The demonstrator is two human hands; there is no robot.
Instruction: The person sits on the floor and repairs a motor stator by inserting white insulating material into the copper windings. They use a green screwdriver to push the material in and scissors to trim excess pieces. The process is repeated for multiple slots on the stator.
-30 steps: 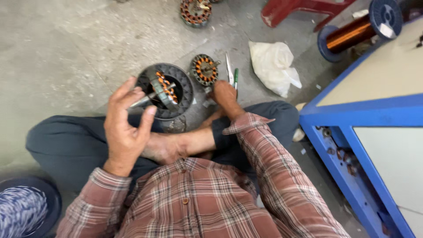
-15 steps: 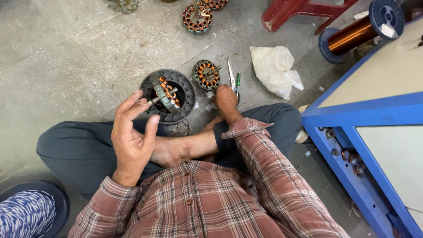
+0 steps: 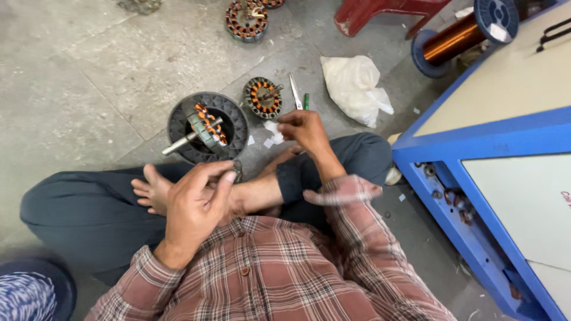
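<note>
Head view: the motor housing (image 3: 206, 128) lies on the floor just beyond the left hand (image 3: 196, 205), its shaft pointing out to the left. That hand is half-curled, pinching something small (too small to tell). The right hand (image 3: 304, 129), fingers closed, hovers beside paper scraps (image 3: 270, 134), near the wound stator (image 3: 263, 97).

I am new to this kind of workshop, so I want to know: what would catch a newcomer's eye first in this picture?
First comes the round dark motor housing on the floor, with copper windings and a shaft sticking out, just beyond the left hand. Right of it lies a smaller wound stator, and the right hand reaches down near scissors. At top right, a blue spool of copper wire lies beside the blue machine.
</note>
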